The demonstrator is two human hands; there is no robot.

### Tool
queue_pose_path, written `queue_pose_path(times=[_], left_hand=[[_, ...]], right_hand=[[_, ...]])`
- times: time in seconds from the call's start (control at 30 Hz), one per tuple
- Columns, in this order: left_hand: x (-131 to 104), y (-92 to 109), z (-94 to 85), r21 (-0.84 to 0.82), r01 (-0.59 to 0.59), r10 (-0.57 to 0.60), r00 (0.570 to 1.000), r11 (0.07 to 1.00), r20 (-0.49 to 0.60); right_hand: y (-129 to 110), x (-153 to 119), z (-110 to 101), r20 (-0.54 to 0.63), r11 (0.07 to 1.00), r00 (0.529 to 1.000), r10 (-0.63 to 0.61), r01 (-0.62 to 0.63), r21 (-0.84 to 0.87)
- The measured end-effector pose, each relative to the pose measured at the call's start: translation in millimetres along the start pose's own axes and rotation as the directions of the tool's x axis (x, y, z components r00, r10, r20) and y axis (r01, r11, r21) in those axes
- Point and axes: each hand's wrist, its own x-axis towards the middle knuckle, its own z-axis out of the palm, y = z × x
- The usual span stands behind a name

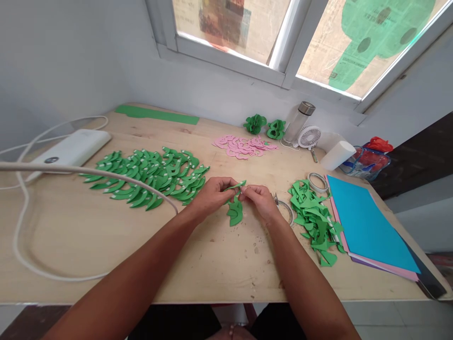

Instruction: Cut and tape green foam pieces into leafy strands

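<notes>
**Thin Green Paper, Pinched Between Two Hands**

A small green paper piece [236, 185] is held above a wooden counter [205, 264], the left hand [220, 192] gripping it between thumb and fingers while the right hand [260, 197] pinches at its near edge, the exact contact partly hidden by the fingertips. Just below lies a curved green cutout [235, 218]; whether the two are joined cannot be told.

The held piece looks very light and thin, stiff enough to keep its shape yet likely to crease or tear under a hard squeeze or a sharp tug. A light fingertip hold along the outer edge would probably suit it best, well away from any pale patch, which looks like tape and may cling to skin. Its narrow ends seem the parts likeliest to bend.

To the left spreads a heap of curved green pieces [152, 175] with pale patches, overlapping and easily scattered by a sleeve or a draught. To the right, beside a roll of tape [317, 182], sit loose green scraps [313, 212]; pink cutouts [244, 147] lie farther back, and a blue sheet [371, 222] tops a stack at far right.
</notes>
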Motion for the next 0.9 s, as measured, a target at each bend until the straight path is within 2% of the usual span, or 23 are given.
queue_pose_path(times=[0.53,0.9], left_hand=[[-2.6,3.7,0.7,0.004,0.0,0.0,1.0,1.0,0.005],[-2.1,3.2,-1.0,0.131,-0.067,0.069,0.998,0.989,-0.011]], right_hand=[[2.2,1.7,-0.5,-0.005,1.0,1.0,0.007,-0.007,0.008],[-2.7,-0.3,-1.2,0.023,1.0,0.999,0.025,-0.025,0.006]])
